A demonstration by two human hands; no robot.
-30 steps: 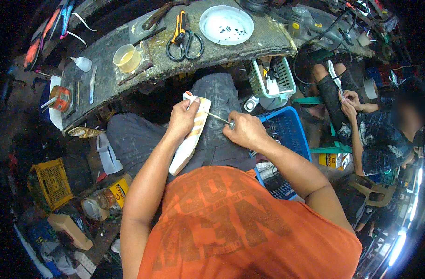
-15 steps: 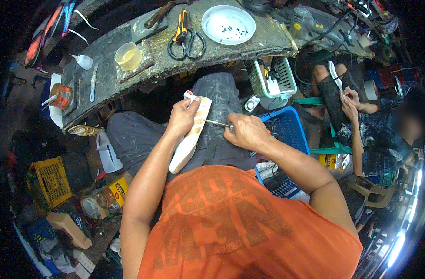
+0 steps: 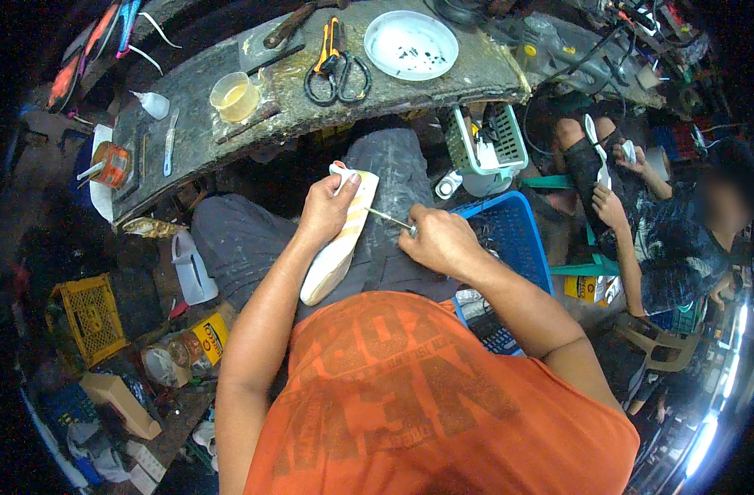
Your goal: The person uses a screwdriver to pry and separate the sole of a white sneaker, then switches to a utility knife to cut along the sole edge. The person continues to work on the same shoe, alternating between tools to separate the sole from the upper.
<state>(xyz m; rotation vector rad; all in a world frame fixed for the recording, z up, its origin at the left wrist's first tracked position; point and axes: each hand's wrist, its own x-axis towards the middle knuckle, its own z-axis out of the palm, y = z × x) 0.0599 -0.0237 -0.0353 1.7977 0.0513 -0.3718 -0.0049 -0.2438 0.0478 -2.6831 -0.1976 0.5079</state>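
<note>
My left hand [image 3: 326, 208] is closed around the upper end of a white shoe [image 3: 338, 256] with pale yellow stripes, its thumb pressed on the side. The shoe lies slanted over my lap, its rounded end toward my body. In my closed right hand [image 3: 441, 239] is a thin metal awl-like tool [image 3: 389, 219]; the fist hides its handle. The tool's tip points left and meets the shoe's striped side or stops just short of it; I cannot tell which.
Ahead stands a worn workbench [image 3: 290, 103] with scissors [image 3: 337, 78], a white dish [image 3: 411, 45] and a cup of yellowish glue [image 3: 234, 97]. A blue basket [image 3: 509, 239] is beside my right forearm. At the right, a co-worker [image 3: 674, 223] holds white pieces.
The tool's tip has shifted slightly along the shoe's striped side, and the shoe has turned a little. The co-worker's hands have moved apart, each with a white piece.
</note>
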